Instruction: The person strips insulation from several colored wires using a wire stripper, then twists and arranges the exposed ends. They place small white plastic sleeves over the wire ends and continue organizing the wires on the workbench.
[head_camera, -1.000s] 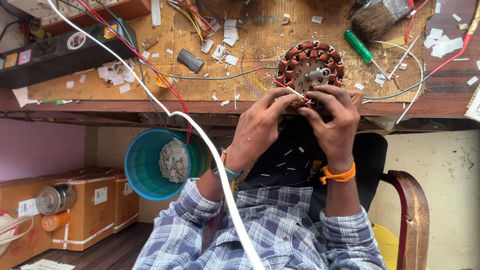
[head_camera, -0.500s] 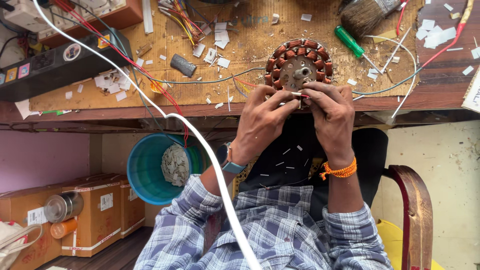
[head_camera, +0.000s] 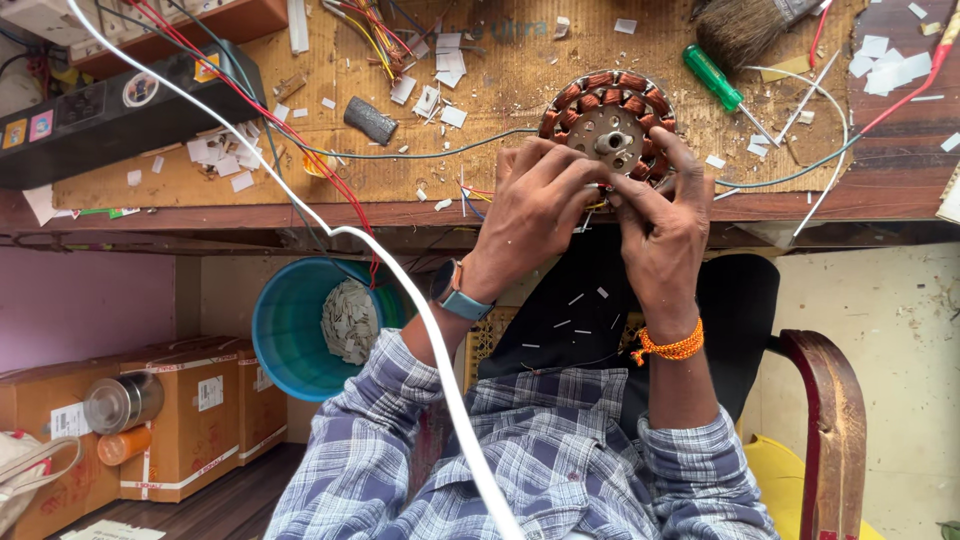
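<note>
A round motor stator (head_camera: 608, 112) with copper-wound coils and a grey metal hub lies at the near edge of the wooden workbench (head_camera: 500, 90). My left hand (head_camera: 535, 205) grips its near-left rim, fingers curled over the coils. My right hand (head_camera: 662, 215), with an orange thread band at the wrist, holds the near-right rim, one finger reaching up along the coils. Thin coloured wires show between my hands at the stator's lower edge. A watch with a blue strap sits on my left wrist.
On the bench lie a green-handled screwdriver (head_camera: 712, 78), a brush (head_camera: 745, 30), a black power strip (head_camera: 120, 115), paper scraps and red, white and grey wires. Below stand a blue bucket (head_camera: 290, 325) of scraps, cardboard boxes (head_camera: 190, 410) and a chair arm (head_camera: 825, 420).
Both hands moved up onto the stator's near rim and closed around it; the view shifted slightly, so the stator sits a little lower and further left in the frame.
</note>
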